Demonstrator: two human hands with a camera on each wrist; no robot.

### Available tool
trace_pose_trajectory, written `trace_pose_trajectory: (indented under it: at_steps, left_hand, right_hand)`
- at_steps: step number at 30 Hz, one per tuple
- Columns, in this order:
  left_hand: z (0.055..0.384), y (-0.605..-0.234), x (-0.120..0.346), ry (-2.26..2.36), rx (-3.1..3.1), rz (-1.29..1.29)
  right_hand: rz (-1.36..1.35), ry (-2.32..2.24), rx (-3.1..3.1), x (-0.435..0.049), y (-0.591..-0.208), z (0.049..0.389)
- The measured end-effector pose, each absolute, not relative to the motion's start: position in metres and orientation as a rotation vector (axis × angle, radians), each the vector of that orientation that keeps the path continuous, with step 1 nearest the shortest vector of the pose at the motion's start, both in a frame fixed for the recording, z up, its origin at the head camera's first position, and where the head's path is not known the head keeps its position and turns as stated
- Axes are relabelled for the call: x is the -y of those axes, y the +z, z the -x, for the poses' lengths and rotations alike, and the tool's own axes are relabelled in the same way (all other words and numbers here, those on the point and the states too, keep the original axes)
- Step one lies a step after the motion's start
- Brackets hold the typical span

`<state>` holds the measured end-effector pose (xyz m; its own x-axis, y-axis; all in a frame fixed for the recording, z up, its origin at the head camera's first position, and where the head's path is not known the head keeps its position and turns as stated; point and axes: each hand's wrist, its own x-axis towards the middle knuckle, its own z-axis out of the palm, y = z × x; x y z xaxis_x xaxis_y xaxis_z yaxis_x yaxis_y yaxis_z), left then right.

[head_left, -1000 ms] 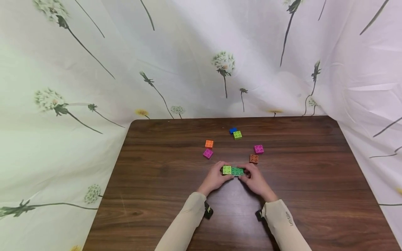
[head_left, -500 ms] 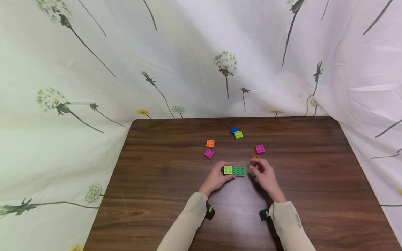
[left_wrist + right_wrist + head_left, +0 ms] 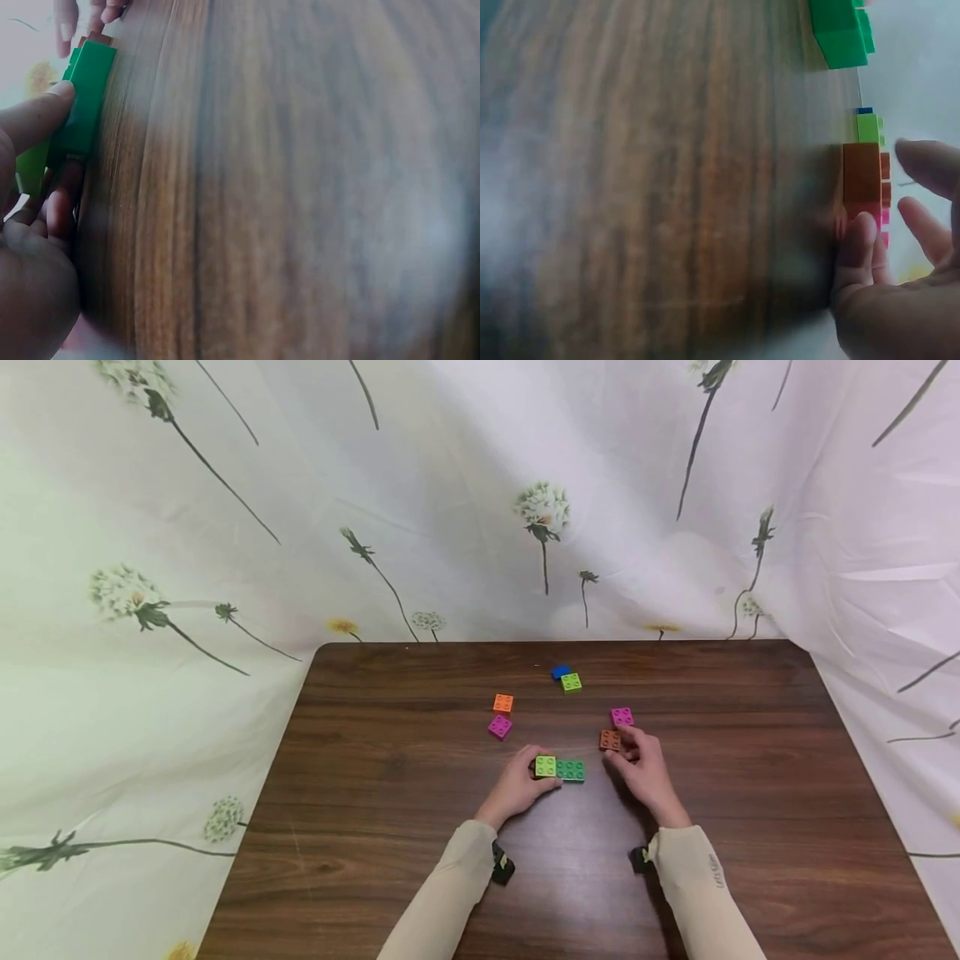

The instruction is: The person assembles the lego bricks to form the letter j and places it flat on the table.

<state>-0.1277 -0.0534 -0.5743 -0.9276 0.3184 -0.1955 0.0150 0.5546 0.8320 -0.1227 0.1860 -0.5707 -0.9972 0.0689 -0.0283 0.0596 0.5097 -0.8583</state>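
Left hand point(image 3: 521, 785): grip pinched the green brick point(image 3: 570, 770), thumb on its 6 o'clock side; lime brick point(image 3: 545, 766) sat at its 9 o'clock end. Right hand point(image 3: 645, 768): grip spread, digits parted about the brown brick point(image 3: 609, 740); firm contact could not be told. Brown brick lay on the table point(image 3: 390, 735), at 2 o'clock from the green one, with a magenta brick point(image 3: 622, 716) near it at 1 o'clock. At 10 o'clock from the green brick: orange brick point(image 3: 503, 703), second magenta brick point(image 3: 500, 727) just beside. At 12 o'clock, farther off: light-green brick point(image 3: 572, 683), blue brick point(image 3: 560, 672).
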Motion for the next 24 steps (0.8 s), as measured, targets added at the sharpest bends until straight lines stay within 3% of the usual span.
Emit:
trace_pose_trajectory:
  at_steps: [24]
  left_hand:
    - [0.124, -0.571, 0.053, 1.317, -2.484, -0.277]
  right_hand:
    - [0.078, 1.324, 2.921, -0.176, -0.566, 0.117]
